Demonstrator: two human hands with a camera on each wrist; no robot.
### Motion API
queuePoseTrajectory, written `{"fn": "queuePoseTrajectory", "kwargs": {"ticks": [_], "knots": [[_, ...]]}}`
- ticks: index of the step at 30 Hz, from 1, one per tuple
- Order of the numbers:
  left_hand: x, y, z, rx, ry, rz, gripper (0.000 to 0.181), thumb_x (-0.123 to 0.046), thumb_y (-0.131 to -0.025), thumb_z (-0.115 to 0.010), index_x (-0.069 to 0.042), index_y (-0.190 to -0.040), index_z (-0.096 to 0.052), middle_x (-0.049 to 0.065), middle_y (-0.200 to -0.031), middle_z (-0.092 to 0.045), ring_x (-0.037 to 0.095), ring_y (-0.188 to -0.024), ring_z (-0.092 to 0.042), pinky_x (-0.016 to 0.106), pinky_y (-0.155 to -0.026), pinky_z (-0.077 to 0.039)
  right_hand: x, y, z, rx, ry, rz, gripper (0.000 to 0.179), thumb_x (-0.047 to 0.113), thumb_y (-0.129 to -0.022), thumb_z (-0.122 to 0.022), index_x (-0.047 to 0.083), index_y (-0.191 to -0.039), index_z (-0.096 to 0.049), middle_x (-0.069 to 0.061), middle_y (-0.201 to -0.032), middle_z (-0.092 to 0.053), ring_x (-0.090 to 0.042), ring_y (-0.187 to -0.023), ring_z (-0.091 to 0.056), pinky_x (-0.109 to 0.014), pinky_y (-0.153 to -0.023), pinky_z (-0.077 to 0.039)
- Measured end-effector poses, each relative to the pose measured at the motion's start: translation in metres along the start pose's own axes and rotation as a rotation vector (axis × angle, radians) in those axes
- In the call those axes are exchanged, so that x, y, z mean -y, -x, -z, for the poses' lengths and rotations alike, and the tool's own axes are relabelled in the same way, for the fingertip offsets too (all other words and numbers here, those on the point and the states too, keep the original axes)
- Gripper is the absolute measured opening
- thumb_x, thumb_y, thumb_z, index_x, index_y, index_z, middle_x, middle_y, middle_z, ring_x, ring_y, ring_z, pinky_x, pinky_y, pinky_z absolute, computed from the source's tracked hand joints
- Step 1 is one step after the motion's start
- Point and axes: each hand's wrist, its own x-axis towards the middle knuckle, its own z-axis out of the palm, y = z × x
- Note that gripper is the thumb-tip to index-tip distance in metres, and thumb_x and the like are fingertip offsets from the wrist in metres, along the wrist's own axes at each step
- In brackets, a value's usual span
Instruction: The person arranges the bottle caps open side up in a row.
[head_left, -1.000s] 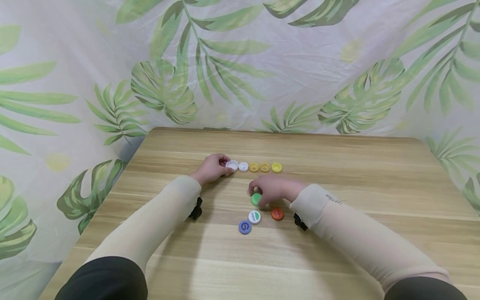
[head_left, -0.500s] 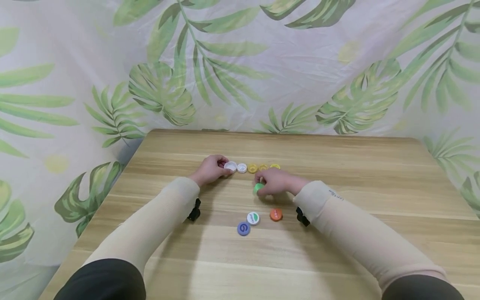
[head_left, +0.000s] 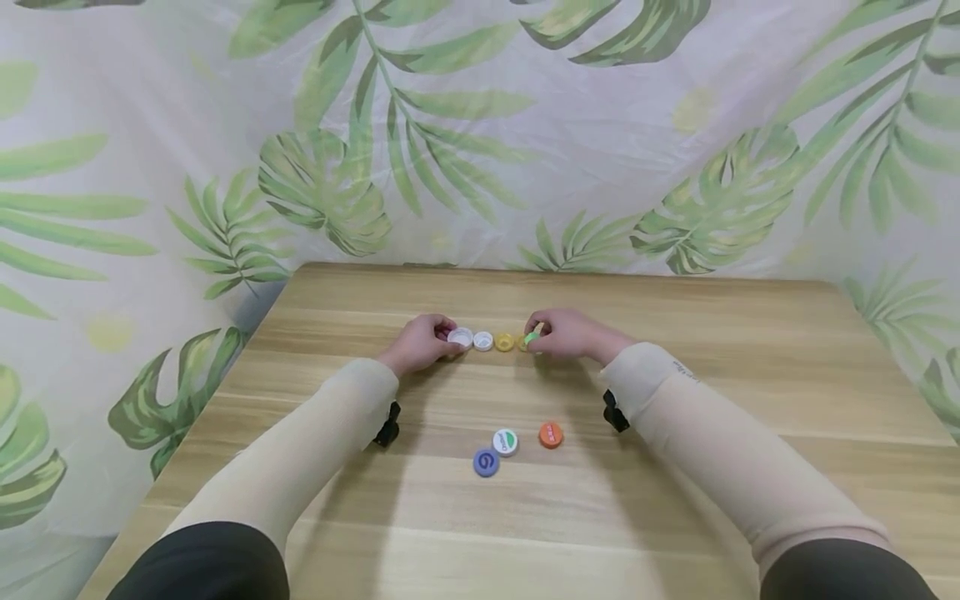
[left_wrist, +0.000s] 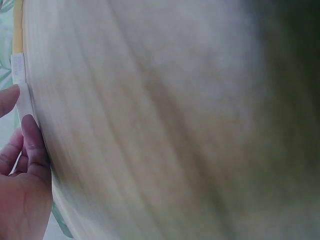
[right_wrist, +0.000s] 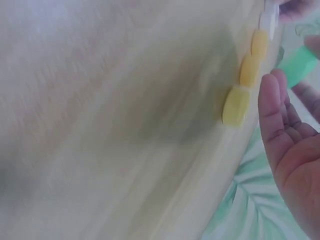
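My left hand [head_left: 420, 342] pinches the larger white bottle cap [head_left: 461, 337], which lies hollow side up at the left end of a row on the table. Beside that cap come a smaller white cap [head_left: 483, 342] and a yellow cap [head_left: 504, 342]. My right hand [head_left: 572, 333] holds a green bottle cap [right_wrist: 298, 65] between thumb and fingers, raised over the right part of the row. It hides much of that end in the head view. The right wrist view shows the brighter yellow end cap [right_wrist: 236, 106] standing on the table, apart from the green one.
Nearer the person lie a white cap with a green mark [head_left: 505, 442], a blue cap [head_left: 486, 462] touching or almost touching it, and an orange cap [head_left: 551, 434] to their right. A leaf-patterned cloth [head_left: 450, 167] hangs behind the wooden table [head_left: 675, 417].
The right hand has picked the green cap up from the table and carried it away from the person, up to the row. The left hand has stayed at the larger white cap.
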Motion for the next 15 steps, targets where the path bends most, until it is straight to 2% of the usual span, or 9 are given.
{"fn": "queuePoseTrajectory", "kwargs": {"ticks": [3, 10, 15], "knots": [[-0.001, 0.000, -0.001, 0.001, -0.001, -0.005, 0.043, -0.016, -0.093, -0.077, 0.005, -0.127, -0.061, 0.014, -0.113, -0.063, 0.023, -0.100, -0.056, 0.033, -0.088, -0.049, -0.003, 0.001, 0.008, -0.025, -0.032, -0.015, 0.028, 0.020, -0.097, -0.065, 0.004, -0.120, -0.065, -0.009, -0.098, -0.066, -0.025, -0.083, -0.067, -0.031, -0.072, -0.054], [-0.005, 0.001, 0.002, -0.014, 0.016, -0.025, 0.042, -0.014, -0.092, -0.078, 0.006, -0.125, -0.062, 0.015, -0.112, -0.063, 0.024, -0.099, -0.057, 0.034, -0.087, -0.050, -0.014, 0.002, 0.021, -0.057, -0.086, -0.024, 0.026, 0.017, -0.097, -0.066, 0.001, -0.116, -0.062, -0.013, -0.101, -0.066, -0.033, -0.094, -0.069, -0.041, -0.084, -0.058], [-0.001, 0.003, 0.003, -0.005, 0.003, -0.020, 0.042, -0.015, -0.092, -0.078, 0.006, -0.124, -0.063, 0.015, -0.111, -0.064, 0.024, -0.098, -0.058, 0.033, -0.085, -0.050, -0.019, 0.003, 0.027, -0.057, -0.068, -0.028, 0.030, 0.015, -0.095, -0.066, -0.006, -0.116, -0.062, -0.017, -0.105, -0.068, -0.034, -0.095, -0.071, -0.039, -0.085, -0.057]]}}
